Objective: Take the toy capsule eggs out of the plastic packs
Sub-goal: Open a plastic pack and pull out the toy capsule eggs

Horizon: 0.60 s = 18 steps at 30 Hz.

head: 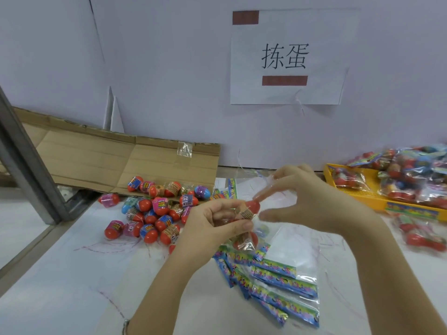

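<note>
Capsule egg (pixel 250 210), red end up, sits in the left hand (pixel 217 223), whose fingers are curled round it through the clear plastic pack (pixel 283 238); a second egg (pixel 245 240) hangs lower in the same film. The right hand (pixel 312 197) is half open, forefinger and thumb parted either side of the red tip, film lying over them; blur hides whether they pinch it. I judge the left hand should squeeze from below and push the egg out through the pack's open end while the right peels the film back, keeping the lower egg from dropping. Just left of the hands the loose eggs (pixel 154 213) lie heaped on the bench (pixel 72 286), with bare room before them to set this one down; they are round, so place rather than toss. Flat, seemingly emptied packs (pixel 278 281) lie below the hands. Full packs (pixel 411 175) fill the yellow tray (pixel 358 201) at right. Cardboard (pixel 121 160) and the wall (pixel 169 68) close the back; the bench's left edge runs beside a metal post (pixel 24 153)
</note>
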Available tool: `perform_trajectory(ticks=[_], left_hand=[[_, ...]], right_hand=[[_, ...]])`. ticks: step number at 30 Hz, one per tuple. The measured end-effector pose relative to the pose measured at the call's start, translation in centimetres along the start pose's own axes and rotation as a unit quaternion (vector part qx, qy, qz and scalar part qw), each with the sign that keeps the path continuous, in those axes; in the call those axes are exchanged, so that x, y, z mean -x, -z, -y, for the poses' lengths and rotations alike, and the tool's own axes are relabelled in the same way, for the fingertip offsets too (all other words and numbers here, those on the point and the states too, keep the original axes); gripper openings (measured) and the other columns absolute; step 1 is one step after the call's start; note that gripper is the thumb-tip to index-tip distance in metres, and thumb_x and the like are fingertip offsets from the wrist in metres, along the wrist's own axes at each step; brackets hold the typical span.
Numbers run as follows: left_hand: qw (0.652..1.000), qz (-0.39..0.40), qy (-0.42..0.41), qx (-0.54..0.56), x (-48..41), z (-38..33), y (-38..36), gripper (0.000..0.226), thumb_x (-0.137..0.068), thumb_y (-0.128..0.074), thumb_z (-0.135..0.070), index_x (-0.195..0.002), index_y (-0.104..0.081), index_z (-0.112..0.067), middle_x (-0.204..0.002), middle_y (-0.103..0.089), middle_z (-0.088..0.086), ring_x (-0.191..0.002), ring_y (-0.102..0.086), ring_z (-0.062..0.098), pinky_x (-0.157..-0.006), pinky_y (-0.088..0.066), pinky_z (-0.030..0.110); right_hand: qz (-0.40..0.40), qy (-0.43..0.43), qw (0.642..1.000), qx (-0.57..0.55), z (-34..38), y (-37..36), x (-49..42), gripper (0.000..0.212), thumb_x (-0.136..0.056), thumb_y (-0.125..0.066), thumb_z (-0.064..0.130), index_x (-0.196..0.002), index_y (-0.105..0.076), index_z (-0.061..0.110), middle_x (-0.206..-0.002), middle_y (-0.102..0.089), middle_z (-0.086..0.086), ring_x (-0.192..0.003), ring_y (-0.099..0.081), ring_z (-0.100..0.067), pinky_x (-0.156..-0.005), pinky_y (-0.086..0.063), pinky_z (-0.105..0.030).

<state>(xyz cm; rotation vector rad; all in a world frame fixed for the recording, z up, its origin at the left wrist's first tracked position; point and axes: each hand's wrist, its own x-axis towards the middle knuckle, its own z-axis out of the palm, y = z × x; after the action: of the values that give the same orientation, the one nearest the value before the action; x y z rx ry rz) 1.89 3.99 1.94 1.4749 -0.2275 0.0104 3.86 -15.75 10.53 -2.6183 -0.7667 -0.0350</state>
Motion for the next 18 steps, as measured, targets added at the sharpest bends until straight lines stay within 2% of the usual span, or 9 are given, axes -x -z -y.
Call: perform_trajectory(ticks=[3,5,8,10,12,14,15,16,18], left_hand=[[1.0,-0.003,0.002,-0.004,-0.1,0.2,0.0,0.046,-0.054,-0.085,-0.03,-0.099,-0.076,-0.027,-0.091,-0.077,0.007,-0.082,-0.074,0.021,-0.068,-0.057,0.023],[1.0,-0.006,-0.005,0.002,-0.2,0.3,0.0,0.04,-0.058,-0.083,-0.024,-0.098,-0.078,-0.027,-0.092,-0.077,0.007,-0.083,-0.074,0.019,-0.068,-0.056,0.021],[0.999,-0.028,-0.012,0.02,-0.2,0.3,0.1,0.056,-0.058,-0.083,-0.026,-0.113,-0.071,-0.021,-0.094,-0.077,0.005,-0.087,-0.074,0.018,-0.07,-0.056,0.02],[0.998,-0.045,-0.016,0.044,-0.3,0.3,0.1,0.065,-0.054,-0.083,-0.03,-0.116,-0.065,-0.022,-0.093,-0.077,0.005,-0.087,-0.074,0.017,-0.071,-0.055,0.018],[0.997,-0.049,-0.021,0.056,-0.3,0.1,0.1,0.064,-0.055,-0.083,-0.032,-0.115,-0.063,-0.027,-0.094,-0.077,0.004,-0.087,-0.074,0.016,-0.071,-0.054,0.015],[0.997,-0.047,-0.023,0.051,-0.3,0.1,0.1,0.064,-0.056,-0.082,-0.034,-0.117,-0.06,-0.03,-0.094,-0.077,0.002,-0.087,-0.074,0.015,-0.071,-0.053,0.013],[0.997,-0.045,-0.023,0.05,-0.3,0.1,0.1,0.065,-0.056,-0.082,-0.035,-0.117,-0.059,-0.031,-0.095,-0.077,0.002,-0.087,-0.074,0.014,-0.072,-0.052,0.013],[0.998,-0.043,-0.021,0.052,-0.3,0.1,0.1,0.065,-0.056,-0.082,-0.034,-0.117,-0.059,-0.031,-0.095,-0.077,0.002,-0.087,-0.074,0.015,-0.072,-0.052,0.013],[0.997,-0.041,-0.021,0.055,-0.3,0.0,0.0,0.066,-0.055,-0.082,-0.034,-0.117,-0.059,-0.03,-0.095,-0.077,0.003,-0.085,-0.074,0.015,-0.071,-0.053,0.014]], right_hand=[[0.004,-0.007,1.0,-0.024,-0.3,-0.7,-0.6,0.018,-0.065,-0.069,0.064,-0.077,-0.057,0.059,-0.103,-0.041,0.03,-0.103,-0.03,0.0,-0.085,-0.028,-0.027],[-0.033,0.007,0.997,-0.071,-0.3,-0.9,-0.9,0.021,-0.059,-0.066,0.065,-0.076,-0.061,0.055,-0.104,-0.047,0.025,-0.103,-0.037,0.003,-0.083,-0.031,-0.019],[-0.116,0.03,0.974,-0.193,-0.8,-0.6,-0.6,0.02,-0.061,-0.074,0.056,-0.078,-0.07,0.046,-0.111,-0.055,0.026,-0.107,-0.049,0.013,-0.086,-0.036,-0.007],[-0.178,0.049,0.935,-0.304,-1.2,-0.2,-0.3,0.02,-0.068,-0.085,0.03,-0.082,-0.07,0.032,-0.116,-0.064,0.018,-0.112,-0.057,0.005,-0.095,-0.043,-0.019],[-0.239,0.09,0.869,-0.424,-1.4,0.2,0.0,0.022,-0.073,-0.076,0.003,-0.083,-0.062,0.017,-0.107,-0.073,0.003,-0.108,-0.066,-0.012,-0.09,-0.052,-0.027],[-0.292,0.104,0.817,-0.485,-1.3,0.8,0.3,0.025,-0.077,-0.067,-0.006,-0.085,-0.055,0.015,-0.091,-0.075,-0.002,-0.093,-0.071,-0.019,-0.078,-0.055,-0.025],[-0.305,0.103,0.808,-0.494,-1.2,1.1,0.4,0.023,-0.077,-0.064,-0.003,-0.088,-0.056,0.016,-0.087,-0.075,-0.002,-0.087,-0.07,-0.02,-0.077,-0.056,-0.026],[-0.302,0.106,0.811,-0.489,-1.0,1.4,0.6,0.021,-0.079,-0.061,0.002,-0.092,-0.058,0.018,-0.086,-0.074,-0.001,-0.084,-0.069,-0.018,-0.075,-0.055,-0.024],[-0.267,0.11,0.859,-0.422,-0.8,1.8,0.9,0.023,-0.085,-0.057,0.012,-0.103,-0.063,0.025,-0.09,-0.072,0.006,-0.083,-0.068,-0.009,-0.069,-0.051,-0.012]])
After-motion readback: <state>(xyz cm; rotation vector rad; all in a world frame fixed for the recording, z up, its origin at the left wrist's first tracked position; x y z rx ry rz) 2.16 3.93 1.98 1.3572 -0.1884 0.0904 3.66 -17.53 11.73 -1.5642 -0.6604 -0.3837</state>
